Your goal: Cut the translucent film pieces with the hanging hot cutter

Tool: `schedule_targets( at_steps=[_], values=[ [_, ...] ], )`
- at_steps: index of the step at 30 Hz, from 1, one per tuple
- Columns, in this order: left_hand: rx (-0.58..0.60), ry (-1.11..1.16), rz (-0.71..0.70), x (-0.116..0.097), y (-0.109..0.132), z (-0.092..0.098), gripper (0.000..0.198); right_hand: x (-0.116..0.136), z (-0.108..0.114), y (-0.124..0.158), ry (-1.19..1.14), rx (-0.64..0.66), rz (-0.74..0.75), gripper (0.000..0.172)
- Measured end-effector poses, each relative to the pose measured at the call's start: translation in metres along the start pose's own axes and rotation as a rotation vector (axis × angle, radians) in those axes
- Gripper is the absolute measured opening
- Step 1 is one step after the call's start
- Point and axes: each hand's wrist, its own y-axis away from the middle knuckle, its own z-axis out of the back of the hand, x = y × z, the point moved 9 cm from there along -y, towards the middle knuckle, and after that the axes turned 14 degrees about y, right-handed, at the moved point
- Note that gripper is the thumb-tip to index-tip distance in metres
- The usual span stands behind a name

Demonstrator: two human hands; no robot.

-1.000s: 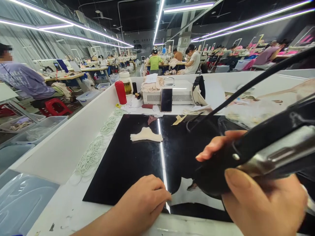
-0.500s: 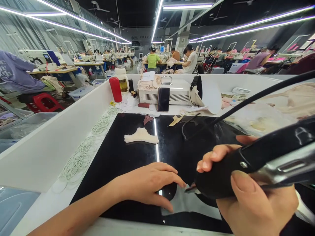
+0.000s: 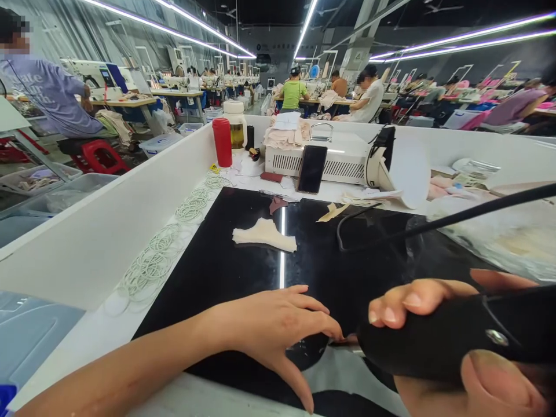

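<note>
My right hand (image 3: 434, 307), at the lower right, is wrapped around a black corded hand tool (image 3: 417, 347) with a short metal tip (image 3: 350, 346). My left hand (image 3: 282, 324) is over the glossy black board (image 3: 226, 278), thumb and fingers spread. Its index fingertip is close to the metal tip; I cannot tell whether they touch. A pale grey patch (image 3: 347, 379) shows below the tip; whether it is a sheet or a reflection is unclear. Farther back on the board lies a stack of cream fabric pieces (image 3: 266, 234).
A thick black cable (image 3: 456, 217) arches over the board's right side. Loops of pale green cord (image 3: 150, 269) line the left edge. Behind stand a red cup (image 3: 223, 143), a phone (image 3: 312, 168) and a white vented box (image 3: 343, 165). People work at sewing machines beyond the white partition.
The view has shifted, with the background moving right. My right hand and the tool have moved right and tilted flatter. My left thumb has spread farther from the fingers.
</note>
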Motion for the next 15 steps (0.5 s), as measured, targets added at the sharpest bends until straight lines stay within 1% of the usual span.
schedule_targets(
  at_steps=[5,7,9,12,15],
  values=[
    [-0.035,0.003,-0.045,-0.006,0.0,0.003,0.072,-0.001,0.003,0.003,-0.004,-0.016,0.044,0.046],
    [-0.034,0.016,-0.034,-0.003,0.0,0.002,0.072,-0.002,0.001,0.004,0.001,0.009,0.045,0.045],
    [-0.015,0.05,-0.016,0.003,0.0,0.0,0.075,0.0,-0.003,0.004,-0.016,0.035,0.055,0.046],
    [0.023,0.108,-0.001,0.01,0.0,-0.004,0.083,0.007,-0.005,0.004,-0.063,0.021,0.092,0.049],
    [0.033,0.116,0.013,0.013,0.0,-0.005,0.087,0.01,-0.009,0.007,-0.08,0.027,0.083,0.048]
  ],
)
